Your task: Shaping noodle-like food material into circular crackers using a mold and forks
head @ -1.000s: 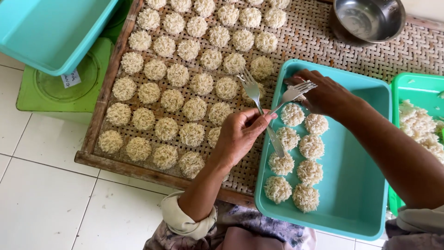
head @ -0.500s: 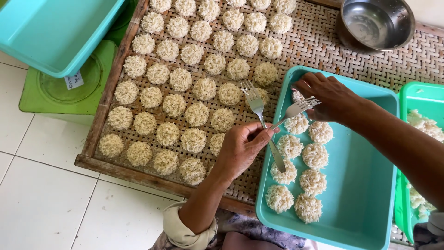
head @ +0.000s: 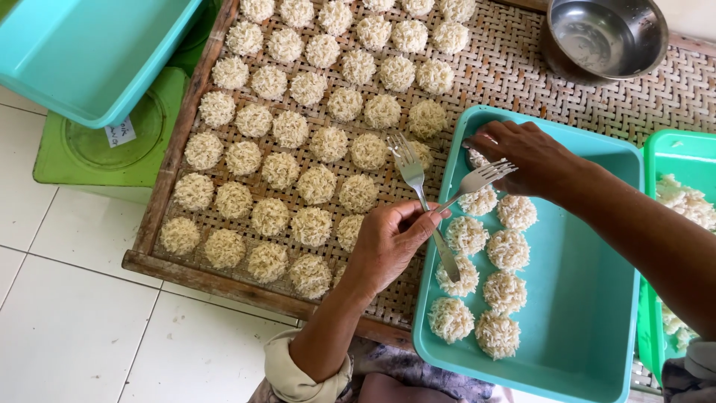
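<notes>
My left hand (head: 388,240) grips two metal forks by their handles. One fork (head: 410,168) points up over the woven tray, and the other fork (head: 477,179) angles right over the teal tray (head: 589,149). My right hand (head: 526,157) reaches into the far left corner of the teal tray, fingers curled down on a noodle nest (head: 477,158) that is mostly hidden beneath them. Several round noodle nests (head: 488,291) lie in two columns in the teal tray's left half. The rest of that tray is bare.
A woven bamboo tray (head: 522,75) with a wooden frame holds several rows of noodle nests (head: 298,134). A steel bowl (head: 605,37) stands at the back right. A green tub (head: 682,160) with noodles is at the right, a teal tub (head: 82,52) and a green stool (head: 97,149) at the left, on white tiled floor (head: 67,321).
My right hand has moved from the fork tips to the teal tray's far left corner. My left hand keeps both forks and has barely shifted.
</notes>
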